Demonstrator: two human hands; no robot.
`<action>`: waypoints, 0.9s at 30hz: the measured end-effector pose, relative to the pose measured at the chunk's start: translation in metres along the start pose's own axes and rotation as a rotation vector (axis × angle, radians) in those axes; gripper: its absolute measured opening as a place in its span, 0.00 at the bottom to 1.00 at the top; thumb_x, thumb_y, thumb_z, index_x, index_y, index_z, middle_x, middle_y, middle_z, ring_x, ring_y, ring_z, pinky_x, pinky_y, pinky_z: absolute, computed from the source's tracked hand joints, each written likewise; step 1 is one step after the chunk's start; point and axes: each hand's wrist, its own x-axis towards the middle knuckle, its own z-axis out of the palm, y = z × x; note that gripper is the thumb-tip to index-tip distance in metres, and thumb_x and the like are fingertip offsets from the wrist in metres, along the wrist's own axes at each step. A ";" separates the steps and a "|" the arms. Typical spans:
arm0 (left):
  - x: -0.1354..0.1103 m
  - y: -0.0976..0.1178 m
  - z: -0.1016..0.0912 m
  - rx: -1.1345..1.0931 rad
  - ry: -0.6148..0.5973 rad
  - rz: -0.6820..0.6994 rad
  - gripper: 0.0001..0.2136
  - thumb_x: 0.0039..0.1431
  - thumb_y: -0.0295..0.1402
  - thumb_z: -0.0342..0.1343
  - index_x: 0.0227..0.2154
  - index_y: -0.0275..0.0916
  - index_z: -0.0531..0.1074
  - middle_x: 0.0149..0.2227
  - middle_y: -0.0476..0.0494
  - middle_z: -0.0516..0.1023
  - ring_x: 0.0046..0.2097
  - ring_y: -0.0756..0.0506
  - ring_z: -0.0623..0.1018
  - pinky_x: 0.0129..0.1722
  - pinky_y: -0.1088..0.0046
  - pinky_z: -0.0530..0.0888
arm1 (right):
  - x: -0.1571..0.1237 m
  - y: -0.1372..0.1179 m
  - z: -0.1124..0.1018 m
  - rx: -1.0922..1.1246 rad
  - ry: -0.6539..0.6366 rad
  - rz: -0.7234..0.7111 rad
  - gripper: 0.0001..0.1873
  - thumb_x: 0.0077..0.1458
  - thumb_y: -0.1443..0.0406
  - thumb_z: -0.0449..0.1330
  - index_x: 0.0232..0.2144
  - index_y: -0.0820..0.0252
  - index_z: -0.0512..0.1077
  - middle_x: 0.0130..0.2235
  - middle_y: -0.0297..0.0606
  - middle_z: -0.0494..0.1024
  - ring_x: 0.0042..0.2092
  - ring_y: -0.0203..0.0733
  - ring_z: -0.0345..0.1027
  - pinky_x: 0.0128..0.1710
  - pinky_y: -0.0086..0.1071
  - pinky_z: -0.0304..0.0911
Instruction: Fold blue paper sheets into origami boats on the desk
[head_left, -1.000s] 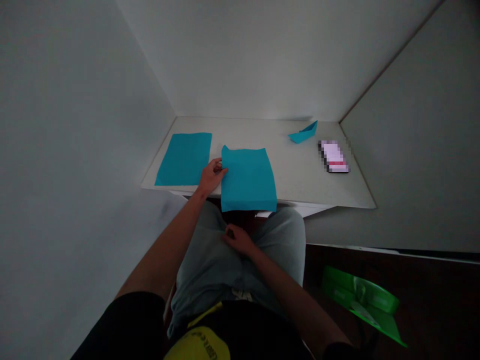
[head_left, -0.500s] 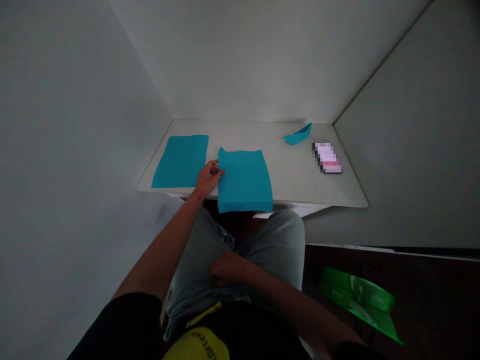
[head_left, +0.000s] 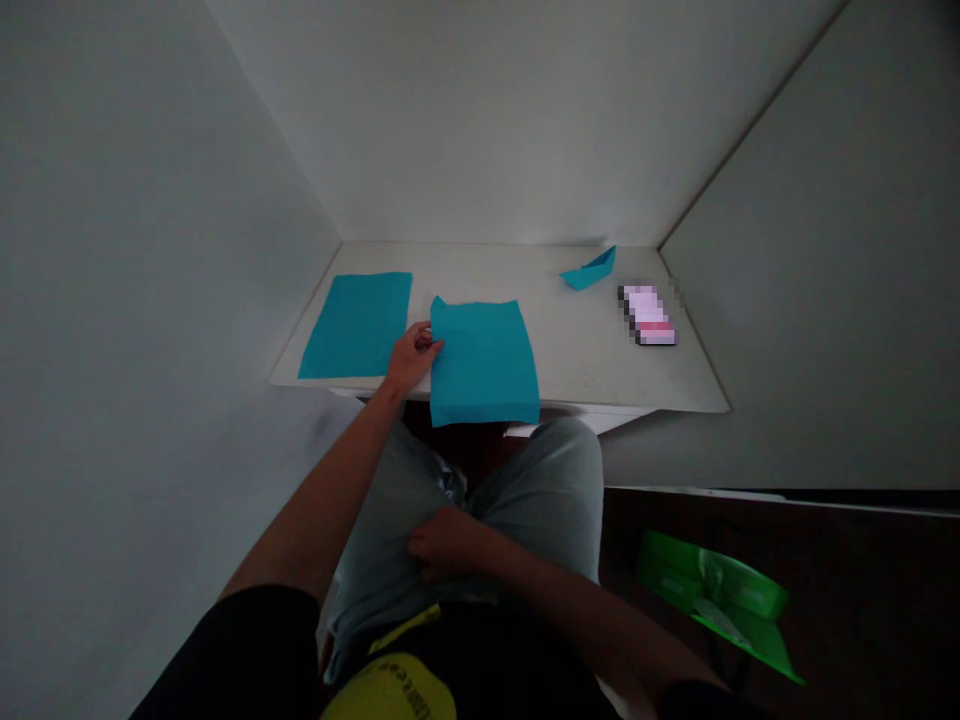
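Observation:
My left hand pinches the left edge of a blue paper sheet that lies on the white table and hangs over its front edge. The sheet's far left corner is turned up. My right hand rests low on my lap with its fingers curled on the grey shorts; I cannot make out anything held in it. A second blue sheet lies flat to the left of my left hand.
A folded blue paper boat sits at the table's far right, with a blurred phone-like thing beside it. Walls close in on the left, back and right. A green plastic object lies on the dark floor at the right.
My right hand has drawn back from near the table's edge down onto my lap. My left hand has kept its hold on the sheet's edge.

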 end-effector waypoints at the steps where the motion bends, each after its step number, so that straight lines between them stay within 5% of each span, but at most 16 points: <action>1: 0.000 0.001 0.000 0.006 0.004 -0.002 0.19 0.60 0.31 0.68 0.54 0.41 0.76 0.39 0.44 0.83 0.40 0.44 0.83 0.48 0.61 0.82 | -0.002 0.003 -0.002 -0.002 0.031 0.026 0.14 0.65 0.54 0.67 0.44 0.57 0.80 0.47 0.37 0.86 0.43 0.47 0.81 0.31 0.34 0.63; 11: -0.001 0.002 0.000 -0.007 0.009 -0.003 0.19 0.59 0.31 0.68 0.53 0.41 0.76 0.39 0.45 0.83 0.40 0.45 0.83 0.48 0.63 0.81 | 0.002 0.039 -0.016 0.007 0.179 0.285 0.13 0.71 0.58 0.59 0.50 0.58 0.77 0.50 0.41 0.83 0.42 0.45 0.79 0.35 0.34 0.65; 22: -0.001 0.003 0.002 -0.057 0.002 -0.014 0.19 0.60 0.32 0.67 0.54 0.41 0.76 0.38 0.44 0.83 0.40 0.45 0.82 0.47 0.63 0.81 | -0.007 0.029 -0.022 0.023 0.268 0.208 0.07 0.67 0.61 0.61 0.42 0.57 0.77 0.42 0.40 0.83 0.39 0.42 0.74 0.38 0.35 0.60; 27: -0.001 0.002 0.002 -0.050 -0.001 -0.018 0.19 0.60 0.33 0.67 0.54 0.41 0.76 0.40 0.44 0.83 0.41 0.44 0.83 0.49 0.63 0.80 | -0.047 0.050 -0.066 0.052 0.576 0.236 0.09 0.69 0.58 0.60 0.40 0.56 0.77 0.39 0.40 0.82 0.42 0.45 0.73 0.45 0.39 0.58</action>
